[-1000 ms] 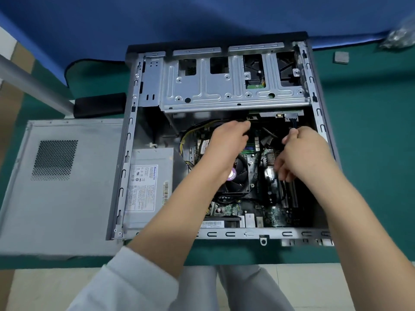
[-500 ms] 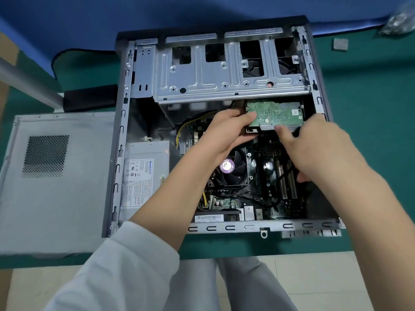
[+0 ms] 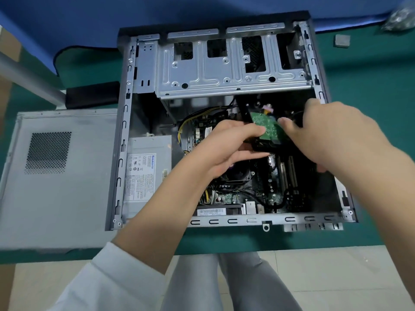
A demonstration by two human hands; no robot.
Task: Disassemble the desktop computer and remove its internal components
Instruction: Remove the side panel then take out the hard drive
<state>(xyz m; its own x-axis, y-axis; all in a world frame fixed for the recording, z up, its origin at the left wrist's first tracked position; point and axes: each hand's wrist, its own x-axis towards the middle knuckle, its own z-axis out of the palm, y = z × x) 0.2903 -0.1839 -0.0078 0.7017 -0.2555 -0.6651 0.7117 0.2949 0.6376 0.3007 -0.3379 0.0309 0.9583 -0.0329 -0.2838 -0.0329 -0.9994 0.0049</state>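
The open desktop case (image 3: 122, 153) lies on its side on the green table. A hard drive (image 3: 267, 129), green circuit board facing up, is tilted above the motherboard (image 3: 265, 189). My left hand (image 3: 229, 149) grips its left and lower edge. My right hand (image 3: 325, 135) holds its right side. The silver drive cage (image 3: 226, 70) spans the far part of the case. A grey power supply (image 3: 148, 173) sits at the case's left. The CPU fan is mostly hidden under my left hand.
The removed side panel (image 3: 58, 176) lies flat to the left of the case. A small grey block (image 3: 343, 40) and a bag of small parts (image 3: 402, 17) sit at the far right. A black pad (image 3: 92, 94) and a metal rail (image 3: 27, 79) are at the far left.
The hard drive has slid out from under the drive cage and now sits tilted and lower over the motherboard. Both hands moved with it toward me.
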